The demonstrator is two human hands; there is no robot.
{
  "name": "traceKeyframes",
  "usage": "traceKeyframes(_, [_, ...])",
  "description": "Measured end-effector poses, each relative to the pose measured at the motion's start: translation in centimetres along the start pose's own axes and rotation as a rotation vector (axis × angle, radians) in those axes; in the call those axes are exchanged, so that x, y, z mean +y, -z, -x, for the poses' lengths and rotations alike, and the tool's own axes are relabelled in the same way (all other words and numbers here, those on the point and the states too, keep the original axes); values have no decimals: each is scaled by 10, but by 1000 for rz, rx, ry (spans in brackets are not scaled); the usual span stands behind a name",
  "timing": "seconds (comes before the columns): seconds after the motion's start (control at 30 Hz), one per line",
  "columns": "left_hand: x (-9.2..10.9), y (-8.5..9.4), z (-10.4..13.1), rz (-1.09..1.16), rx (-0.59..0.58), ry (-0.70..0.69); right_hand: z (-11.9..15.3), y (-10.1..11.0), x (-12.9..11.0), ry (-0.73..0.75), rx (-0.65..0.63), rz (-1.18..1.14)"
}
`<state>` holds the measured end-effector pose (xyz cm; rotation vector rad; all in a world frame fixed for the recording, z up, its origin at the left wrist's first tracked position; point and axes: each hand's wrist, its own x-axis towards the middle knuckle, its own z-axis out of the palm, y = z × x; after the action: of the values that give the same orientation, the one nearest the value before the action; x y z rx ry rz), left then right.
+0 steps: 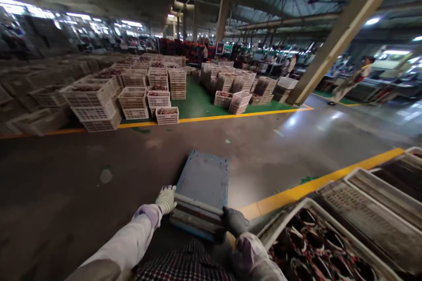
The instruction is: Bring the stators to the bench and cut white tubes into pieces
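Observation:
A flat cart with a blue-grey platform stands on the floor in front of me, its light handle bar crossing nearest my body. My left hand, in a pale striped glove, is closed round the bar's left end. At the right end of the same bar, my right hand is wrapped on it in a dark grey glove. The visible part of the platform carries nothing.
Close on the right is a crate of dark and red parts, with more crates beside it. Stacked white crates line the green floor ahead, behind a yellow line. A slanted-looking pillar and a person are at right.

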<state>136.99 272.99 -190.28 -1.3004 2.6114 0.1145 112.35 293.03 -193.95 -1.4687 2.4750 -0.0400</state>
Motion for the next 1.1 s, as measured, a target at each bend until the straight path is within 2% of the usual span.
traceKeyframes(0.13, [25, 45, -123, 19, 11, 0, -116, 47, 37, -30, 6, -5])
traceKeyframes(0.3, [43, 95, -280, 33, 28, -55, -259, 98, 72, -145, 24, -26])
traceKeyframes(0.5, [62, 171, -454, 7, -15, -143, -411, 160, 108, -175, -8, -49])
traceKeyframes(0.63, [81, 207, -569, 3, -2, -171, -507, 192, 142, -197, 9, -67])
traceKeyframes(0.73, [97, 227, -652, 28, 34, -158, -576, 214, 168, -191, 8, -79])
traceKeyframes(0.87, [126, 262, -752, 59, 40, -117, -661, 251, 205, -166, -84, -78])
traceKeyframes(1.1, [198, 330, -915, 75, 4, -132, -780, 316, 274, -198, -139, -126])
